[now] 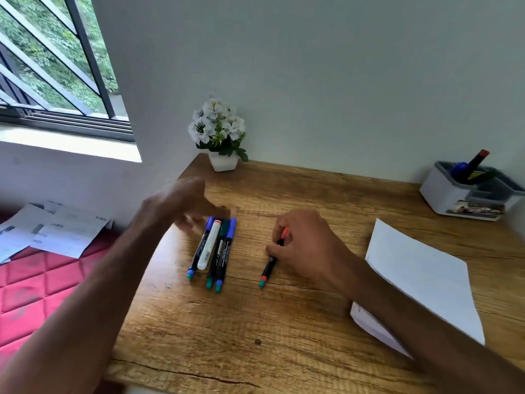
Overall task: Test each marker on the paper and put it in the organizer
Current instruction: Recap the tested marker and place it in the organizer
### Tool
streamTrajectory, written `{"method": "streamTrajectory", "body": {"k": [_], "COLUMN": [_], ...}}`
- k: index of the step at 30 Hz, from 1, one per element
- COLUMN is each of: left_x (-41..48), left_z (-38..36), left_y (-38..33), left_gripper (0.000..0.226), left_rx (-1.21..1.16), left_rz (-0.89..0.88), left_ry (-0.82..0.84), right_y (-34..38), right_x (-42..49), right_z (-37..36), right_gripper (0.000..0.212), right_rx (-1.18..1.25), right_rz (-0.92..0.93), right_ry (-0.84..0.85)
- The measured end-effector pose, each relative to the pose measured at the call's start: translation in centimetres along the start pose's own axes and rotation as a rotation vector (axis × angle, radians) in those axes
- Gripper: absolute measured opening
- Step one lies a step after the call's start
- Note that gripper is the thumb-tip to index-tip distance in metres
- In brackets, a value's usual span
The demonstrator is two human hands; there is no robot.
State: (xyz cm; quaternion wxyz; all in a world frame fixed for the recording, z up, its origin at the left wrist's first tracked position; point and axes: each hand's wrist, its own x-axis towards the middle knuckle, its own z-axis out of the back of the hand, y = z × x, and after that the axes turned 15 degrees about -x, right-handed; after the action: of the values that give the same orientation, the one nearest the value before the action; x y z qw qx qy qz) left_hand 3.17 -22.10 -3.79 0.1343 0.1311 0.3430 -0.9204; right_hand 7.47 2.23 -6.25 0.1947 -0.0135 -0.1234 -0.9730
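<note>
Four markers [208, 250] are lying by the blurred left hand [181, 203], its fingers too unclear to tell. Right hand [306, 245] is pinching one orange marker [268, 268]; organizer [443, 194] is holding two.

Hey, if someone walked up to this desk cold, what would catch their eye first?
The right hand gripping an orange-capped marker at the middle of the wooden desk, and the blurred left hand above a row of four markers to its left. Next, the white paper at the right and the grey organizer in the far right corner.
</note>
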Motion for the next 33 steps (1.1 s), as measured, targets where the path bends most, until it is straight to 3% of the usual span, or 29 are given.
{"method": "streamTrajectory", "body": {"k": [3, 7, 14, 24, 28, 30, 33], "left_x": [-1.4, -1.8, -1.2, -1.0, -1.8, -2.7, -4.2], "left_z": [-0.2, -1.9, -4.4, -6.5, -8.0, -9.1, -11.1], "left_y": [-0.5, -1.3, -2.7, -3.3, -4.7, -6.5, -9.8], "left_gripper": [0.077, 0.084, 0.075, 0.076, 0.064, 0.060, 0.061], "left_rx": [0.012, 0.030, 0.073, 0.147, 0.108, 0.000, -0.109], "left_rz": [0.067, -0.001, -0.242, -0.392, -0.612, -0.754, -0.926], "left_ry": [0.125, 0.044, -0.112, -0.244, -0.304, -0.243, -0.178], "right_y": [-0.3, -0.5, -1.5, -4.7, -7.4, -8.8, -11.0], "right_x": [0.0, -0.3, -0.3, -0.6, -1.9, -2.4, -2.7], "right_z": [0.2, 0.4, 1.0, 3.7, 5.4, 5.9, 6.7], "right_gripper": [0.016, 0.014, 0.011, 0.038, 0.016, 0.019, 0.023], "right_rx": [0.017, 0.070, 0.110, 0.316, 0.504, 0.577, 0.496], "right_rz": [-0.036, -0.050, -0.088, -0.195, -0.208, -0.207, -0.145], "right_ry": [0.026, 0.045, 0.031, 0.007, 0.002, -0.001, -0.039]}}
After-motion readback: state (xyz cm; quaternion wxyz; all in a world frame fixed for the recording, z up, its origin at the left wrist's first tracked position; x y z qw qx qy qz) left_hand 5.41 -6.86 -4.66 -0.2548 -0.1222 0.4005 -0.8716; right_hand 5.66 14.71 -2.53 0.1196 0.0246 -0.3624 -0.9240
